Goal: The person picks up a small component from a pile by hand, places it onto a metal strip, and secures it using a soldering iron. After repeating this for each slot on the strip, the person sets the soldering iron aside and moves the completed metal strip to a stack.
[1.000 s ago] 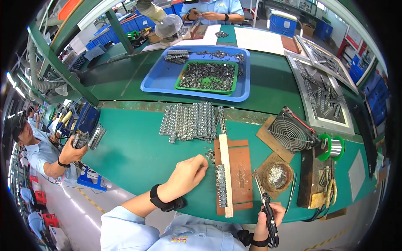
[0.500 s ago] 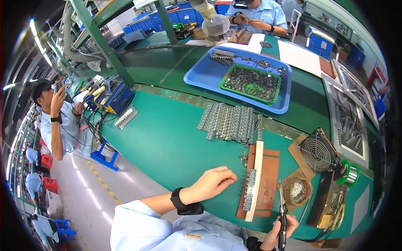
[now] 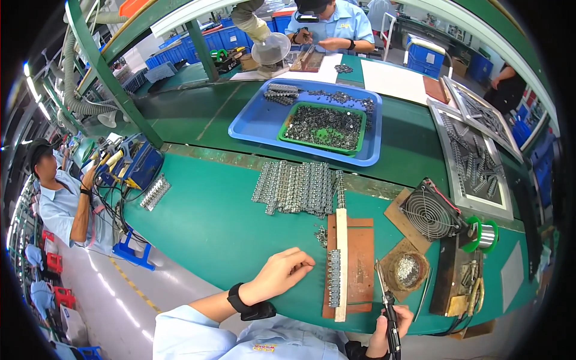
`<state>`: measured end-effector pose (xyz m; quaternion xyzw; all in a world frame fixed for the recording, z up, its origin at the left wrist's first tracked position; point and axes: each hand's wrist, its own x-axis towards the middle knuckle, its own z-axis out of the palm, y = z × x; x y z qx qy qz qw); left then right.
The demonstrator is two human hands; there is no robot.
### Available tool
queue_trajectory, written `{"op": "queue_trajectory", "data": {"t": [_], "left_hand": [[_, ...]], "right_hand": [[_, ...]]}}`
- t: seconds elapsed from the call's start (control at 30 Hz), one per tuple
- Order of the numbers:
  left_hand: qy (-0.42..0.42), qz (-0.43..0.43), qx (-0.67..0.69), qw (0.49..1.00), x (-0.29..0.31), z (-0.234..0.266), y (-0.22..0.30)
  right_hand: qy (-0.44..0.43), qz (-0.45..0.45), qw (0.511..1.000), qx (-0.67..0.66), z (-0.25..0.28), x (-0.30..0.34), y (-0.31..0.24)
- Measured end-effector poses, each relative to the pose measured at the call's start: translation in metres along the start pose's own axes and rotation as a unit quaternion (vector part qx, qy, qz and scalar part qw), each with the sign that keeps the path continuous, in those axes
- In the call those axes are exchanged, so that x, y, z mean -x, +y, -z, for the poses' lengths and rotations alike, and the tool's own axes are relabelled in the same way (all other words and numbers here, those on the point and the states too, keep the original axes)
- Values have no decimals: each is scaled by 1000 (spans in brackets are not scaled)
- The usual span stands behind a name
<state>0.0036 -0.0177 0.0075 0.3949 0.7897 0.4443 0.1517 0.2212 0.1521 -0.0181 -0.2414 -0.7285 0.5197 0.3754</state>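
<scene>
My left hand (image 3: 277, 278) hovers at or rests on the green table, fingers curled together, nothing visible in them. Right of it, a strip of small metal parts (image 3: 334, 277) lies along a pale wooden bar (image 3: 341, 258) on a reddish-brown board (image 3: 361, 267). At the near edge my right hand (image 3: 404, 318) grips a soldering iron (image 3: 391, 318) by its black handle, its tip pointing away, between the board and a round dish of silvery bits (image 3: 396, 277). Small loose parts (image 3: 321, 236) lie beside the board's far left corner.
Rows of metal strips (image 3: 294, 187) lie beyond the board. A fan (image 3: 429, 211), a solder wire spool (image 3: 481, 234) and a metal holder (image 3: 457, 276) stand right. Farther off are a blue tray (image 3: 246, 123) with a green bin (image 3: 321, 149), and framed trays (image 3: 507, 201). Co-workers sit opposite and left.
The whole view has shifted, so the bench things appear farther left and slightly lower. Both hands keep nearly the same pose, the iron still in my right hand.
</scene>
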Motion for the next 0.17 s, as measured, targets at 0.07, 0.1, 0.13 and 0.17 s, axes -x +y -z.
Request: {"op": "queue_trajectory", "data": {"t": [0.07, 0.1, 0.13, 0.17], "left_hand": [[0, 12, -2, 1000, 0, 3, 4], [-1, 25, -2, 1000, -1, 4, 7], [-2, 38, -2, 999, -1, 5, 8], [2, 33, -17, 999, -2, 8, 8]], "right_hand": [[-1, 2, 1000, -1, 0, 0, 1], [2, 4, 1000, -1, -1, -1, 2], [7, 1, 1000, -24, -3, -1, 4], [12, -2, 999, -47, -5, -1, 7]]}}
